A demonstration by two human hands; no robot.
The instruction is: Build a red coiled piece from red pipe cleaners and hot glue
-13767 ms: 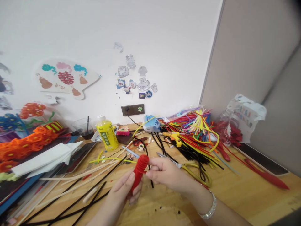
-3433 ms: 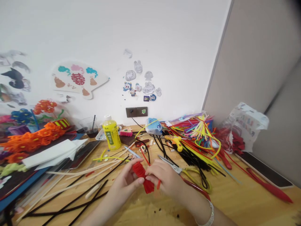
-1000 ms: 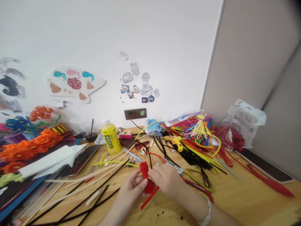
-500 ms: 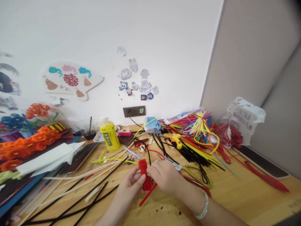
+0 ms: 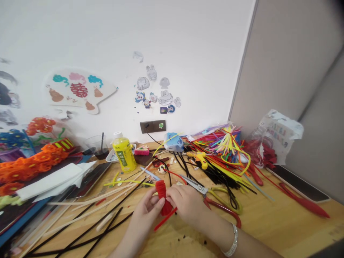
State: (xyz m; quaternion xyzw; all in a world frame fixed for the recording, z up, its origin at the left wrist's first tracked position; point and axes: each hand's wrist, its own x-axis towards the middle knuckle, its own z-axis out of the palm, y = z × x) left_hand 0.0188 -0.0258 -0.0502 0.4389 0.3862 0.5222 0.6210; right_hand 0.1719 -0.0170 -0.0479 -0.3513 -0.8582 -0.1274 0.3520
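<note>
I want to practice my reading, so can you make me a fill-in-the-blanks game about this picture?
The left hand and the right hand hold a ____ pipe cleaner bundle.
A silver bracelet is on the ____ wrist.
The bottle with the green label is ____.

Missing words: red, right, yellow.

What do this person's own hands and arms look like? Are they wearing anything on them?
These are a person's bare hands, with no gloves, and the left hand and right hand both lead back to uncovered forearms with no sleeve in view. The only thing worn is a silver-coloured bracelet, a narrow band around the right wrist. No ring or watch shows.
</note>
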